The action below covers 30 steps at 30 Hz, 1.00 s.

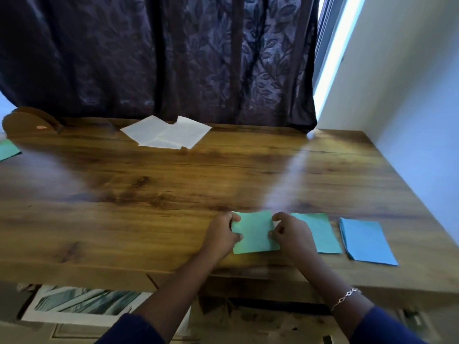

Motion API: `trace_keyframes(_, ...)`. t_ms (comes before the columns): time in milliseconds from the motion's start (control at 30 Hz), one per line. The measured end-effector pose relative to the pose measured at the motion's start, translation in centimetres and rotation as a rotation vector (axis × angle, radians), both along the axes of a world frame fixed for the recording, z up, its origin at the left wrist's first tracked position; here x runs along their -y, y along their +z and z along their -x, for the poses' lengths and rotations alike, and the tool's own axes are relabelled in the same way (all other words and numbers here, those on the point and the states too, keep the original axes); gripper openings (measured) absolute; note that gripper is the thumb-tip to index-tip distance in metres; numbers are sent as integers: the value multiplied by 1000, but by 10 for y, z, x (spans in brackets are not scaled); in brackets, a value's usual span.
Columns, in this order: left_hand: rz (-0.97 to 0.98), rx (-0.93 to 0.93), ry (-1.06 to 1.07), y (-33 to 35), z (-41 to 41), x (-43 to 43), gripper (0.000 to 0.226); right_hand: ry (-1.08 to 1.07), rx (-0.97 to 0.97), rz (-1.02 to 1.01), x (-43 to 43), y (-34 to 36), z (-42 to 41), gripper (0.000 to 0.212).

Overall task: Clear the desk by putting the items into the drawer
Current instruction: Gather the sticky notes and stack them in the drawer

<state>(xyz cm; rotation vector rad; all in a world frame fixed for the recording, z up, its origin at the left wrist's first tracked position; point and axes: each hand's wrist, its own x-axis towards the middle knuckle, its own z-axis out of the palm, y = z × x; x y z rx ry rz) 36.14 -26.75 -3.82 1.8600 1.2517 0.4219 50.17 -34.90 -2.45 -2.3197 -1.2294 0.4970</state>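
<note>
Two bare forearms, each ending in a bare hand: left hand (pixel 221 234), right hand (pixel 291 234). Clothing: left sleeve (pixel 131 328) and right sleeve (pixel 382 326), both of plain dark navy-blue cloth, cuffs sitting partway up the forearm. Jewellery: a bracelet (pixel 346 297), a thin silver-toned chain of open oval links, on the right wrist. The right sleeve's cuff lies just behind the bracelet, toward the elbow.

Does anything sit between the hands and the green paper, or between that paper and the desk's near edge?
Nothing visible does. The left hand and right hand pinch the light green paper, and the wooden desk is bare from it to the near edge. The drawer below cannot be clearly made out.
</note>
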Motion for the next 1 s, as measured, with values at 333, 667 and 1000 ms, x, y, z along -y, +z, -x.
trace_keyframes(333, -287, -270, -112, 1, -16, 13, 53, 185, 293, 72, 6, -8, 0, 25)
trace_keyframes(667, -575, -448, -124, -4, 4, 16, 51, 355, 513, -179, 6, -7, 7, 33)
trace_keyframes(1000, -535, -501, -83, -6, 92, -26, 69, 511, 529, -205, -43, -14, 71, 50)
